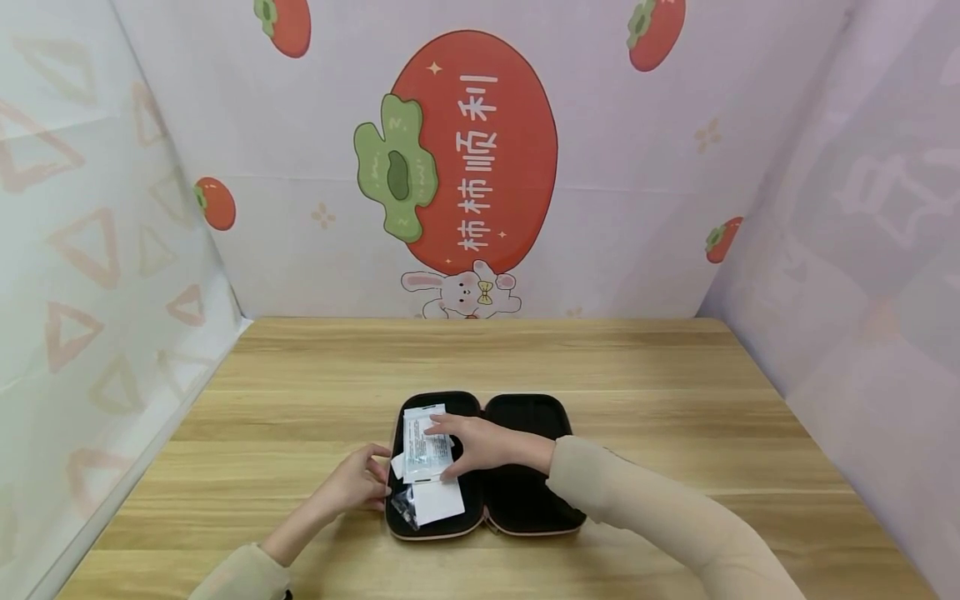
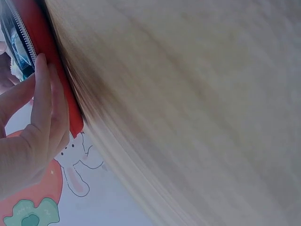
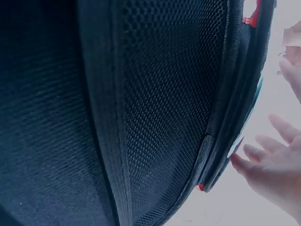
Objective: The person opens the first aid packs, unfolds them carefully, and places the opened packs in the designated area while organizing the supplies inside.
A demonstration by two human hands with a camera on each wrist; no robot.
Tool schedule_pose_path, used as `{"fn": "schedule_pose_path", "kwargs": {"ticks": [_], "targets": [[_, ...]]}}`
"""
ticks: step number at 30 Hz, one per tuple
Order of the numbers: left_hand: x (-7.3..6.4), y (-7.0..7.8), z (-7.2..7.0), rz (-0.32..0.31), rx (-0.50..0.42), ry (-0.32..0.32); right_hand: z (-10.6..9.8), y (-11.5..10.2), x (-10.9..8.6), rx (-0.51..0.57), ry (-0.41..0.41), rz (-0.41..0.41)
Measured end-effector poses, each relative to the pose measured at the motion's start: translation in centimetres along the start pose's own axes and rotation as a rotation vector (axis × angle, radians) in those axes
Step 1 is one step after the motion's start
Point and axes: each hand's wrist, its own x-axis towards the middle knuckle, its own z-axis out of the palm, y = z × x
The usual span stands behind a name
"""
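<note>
An unzipped case (image 1: 531, 521) with a black lining lies spread on the table. Its outer side (image 2: 49, 52) looks red in the left wrist view. My left hand (image 1: 358, 477) holds the case's left edge, thumb at the rim and fingers along the outside. Over the left half is my right hand (image 1: 480, 443), its thumb and fingers spread across a white printed packet (image 1: 423, 454). Below that packet lie a plain white piece (image 1: 438, 502) and a small clear bag (image 1: 405, 506) with dark contents. The right wrist view shows the mesh pocket (image 3: 171, 94) close up.
The case rests on a wood-grain table (image 1: 660, 367). A printed cloth wall (image 1: 622, 208) with persimmons and a rabbit stands behind it, with more cloth at both sides. My right forearm (image 1: 637, 492) passes over the case's right half.
</note>
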Motion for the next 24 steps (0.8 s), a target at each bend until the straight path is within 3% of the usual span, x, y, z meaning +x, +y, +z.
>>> {"fn": "schedule_pose_path", "kwargs": {"ticks": [24], "targets": [[-0.2, 0.49, 0.14, -0.022, 0.017, 0.017, 0.68, 0.34, 0.76, 0.041, -0.064, 0.045]]}}
